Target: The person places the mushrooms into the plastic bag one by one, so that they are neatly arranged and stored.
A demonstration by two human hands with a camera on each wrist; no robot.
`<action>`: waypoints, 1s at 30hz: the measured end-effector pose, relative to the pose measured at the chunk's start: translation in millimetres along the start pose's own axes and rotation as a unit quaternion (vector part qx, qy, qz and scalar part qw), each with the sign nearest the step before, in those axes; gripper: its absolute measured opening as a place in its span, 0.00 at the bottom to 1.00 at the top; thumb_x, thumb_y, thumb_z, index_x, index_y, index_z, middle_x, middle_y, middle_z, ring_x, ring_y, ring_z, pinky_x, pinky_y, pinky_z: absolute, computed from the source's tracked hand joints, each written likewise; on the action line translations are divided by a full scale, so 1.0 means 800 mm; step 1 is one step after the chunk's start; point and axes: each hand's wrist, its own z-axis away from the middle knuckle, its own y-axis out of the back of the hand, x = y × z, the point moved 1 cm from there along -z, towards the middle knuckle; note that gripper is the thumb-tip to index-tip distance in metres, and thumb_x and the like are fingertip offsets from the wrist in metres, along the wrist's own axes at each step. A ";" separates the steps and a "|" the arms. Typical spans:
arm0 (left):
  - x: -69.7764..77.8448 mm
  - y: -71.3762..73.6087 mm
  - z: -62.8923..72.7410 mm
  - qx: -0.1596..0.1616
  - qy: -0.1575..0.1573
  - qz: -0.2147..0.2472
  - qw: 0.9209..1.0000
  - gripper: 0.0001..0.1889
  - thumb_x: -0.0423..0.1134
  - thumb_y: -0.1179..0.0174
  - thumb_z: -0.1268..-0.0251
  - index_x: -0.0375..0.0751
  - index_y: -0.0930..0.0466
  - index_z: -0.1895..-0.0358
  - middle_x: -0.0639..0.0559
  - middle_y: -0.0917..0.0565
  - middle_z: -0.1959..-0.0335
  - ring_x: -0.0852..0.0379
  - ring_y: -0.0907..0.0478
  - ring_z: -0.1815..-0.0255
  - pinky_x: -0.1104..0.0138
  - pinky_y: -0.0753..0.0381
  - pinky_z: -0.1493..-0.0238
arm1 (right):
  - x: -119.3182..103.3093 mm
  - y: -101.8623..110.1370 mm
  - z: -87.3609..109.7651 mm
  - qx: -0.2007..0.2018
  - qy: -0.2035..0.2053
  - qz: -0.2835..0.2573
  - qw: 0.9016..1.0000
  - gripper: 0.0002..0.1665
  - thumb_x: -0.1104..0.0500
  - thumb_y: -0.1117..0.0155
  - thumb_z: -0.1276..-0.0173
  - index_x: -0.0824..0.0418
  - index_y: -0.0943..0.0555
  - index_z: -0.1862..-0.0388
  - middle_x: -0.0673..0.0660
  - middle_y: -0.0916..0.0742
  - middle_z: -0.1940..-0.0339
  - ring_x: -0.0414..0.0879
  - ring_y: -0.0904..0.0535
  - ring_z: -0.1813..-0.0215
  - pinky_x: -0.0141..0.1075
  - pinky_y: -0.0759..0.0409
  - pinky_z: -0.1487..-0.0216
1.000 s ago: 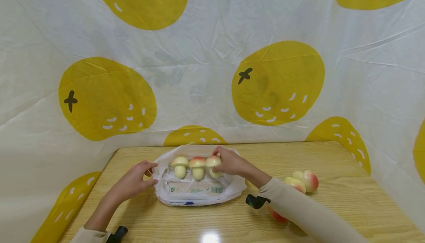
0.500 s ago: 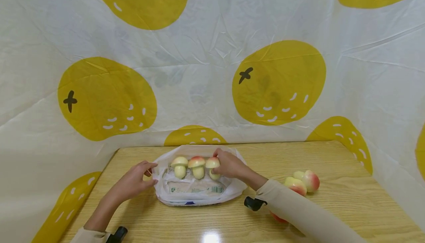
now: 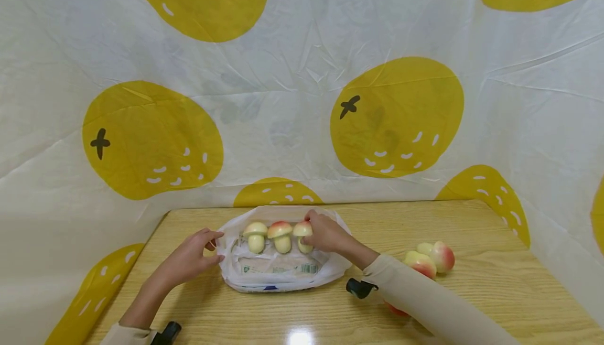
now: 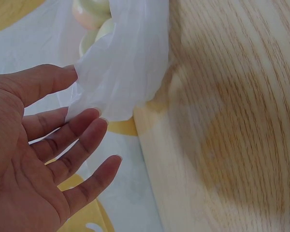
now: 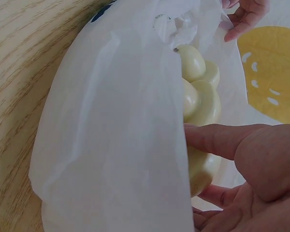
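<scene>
A white plastic bag (image 3: 255, 281) lies on the table with its mouth spread wide. Inside it stand three toy mushrooms in a row: a pale left one (image 3: 256, 243), a red-capped middle one (image 3: 281, 240) and a right one (image 3: 302, 231). My left hand (image 3: 195, 256) pinches the bag's left rim between thumb and index finger, the other fingers spread apart in the left wrist view. My right hand (image 3: 330, 234) reaches over the right rim and grips the right mushroom, thumb and fingers on its cap. The bag's side (image 5: 106, 135) hides part of that mushroom in the right wrist view.
To the right on the wooden table (image 3: 495, 292) lie two more red-and-cream mushrooms, one nearer (image 3: 420, 263) and one behind (image 3: 442, 257). Another red one (image 3: 396, 309) is mostly hidden under my right forearm. A cloth (image 3: 283, 140) with yellow fruit prints hangs around the table.
My right forearm has shifted slightly left, and the middle mushroom has moved a touch. My left hand keeps its place on the bag's rim.
</scene>
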 end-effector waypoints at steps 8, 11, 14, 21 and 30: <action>0.000 0.000 0.000 0.001 -0.002 0.000 1.000 0.27 0.37 0.28 0.39 0.27 0.22 0.39 0.53 0.21 0.60 0.55 0.21 0.57 0.54 0.17 0.55 | -0.002 -0.003 0.001 -0.008 -0.028 0.029 0.999 0.33 0.53 0.26 0.33 0.66 0.27 0.36 0.58 0.17 0.57 0.47 0.24 0.63 0.40 0.26 0.67; 0.000 0.000 0.000 0.001 0.001 0.000 1.000 0.27 0.37 0.28 0.39 0.27 0.21 0.39 0.54 0.21 0.60 0.54 0.21 0.57 0.55 0.17 0.54 | -0.004 -0.002 0.003 -0.012 -0.031 0.035 0.999 0.36 0.53 0.27 0.33 0.65 0.29 0.32 0.61 0.17 0.51 0.48 0.23 0.60 0.41 0.25 0.66; -0.001 0.000 0.000 0.000 0.002 -0.001 1.000 0.27 0.38 0.28 0.39 0.27 0.21 0.39 0.54 0.22 0.60 0.55 0.21 0.57 0.56 0.17 0.54 | -0.005 0.000 0.004 -0.016 -0.035 0.042 0.998 0.39 0.53 0.26 0.33 0.65 0.30 0.29 0.64 0.19 0.44 0.49 0.21 0.57 0.42 0.23 0.63; -0.002 0.000 0.000 0.003 0.000 -0.004 1.000 0.27 0.37 0.28 0.39 0.27 0.21 0.39 0.53 0.21 0.59 0.55 0.21 0.57 0.56 0.17 0.55 | -0.007 0.012 0.007 -0.009 -0.016 0.077 0.997 0.39 0.57 0.24 0.36 0.66 0.29 0.29 0.68 0.21 0.36 0.57 0.21 0.42 0.49 0.20 0.46; -0.001 0.000 -0.001 0.000 0.007 -0.007 1.000 0.27 0.37 0.28 0.38 0.28 0.22 0.39 0.53 0.21 0.58 0.54 0.21 0.56 0.57 0.17 0.55 | -0.009 0.038 0.027 0.002 0.025 0.066 0.997 0.28 0.64 0.26 0.35 0.68 0.23 0.37 0.66 0.18 0.42 0.59 0.21 0.41 0.51 0.21 0.43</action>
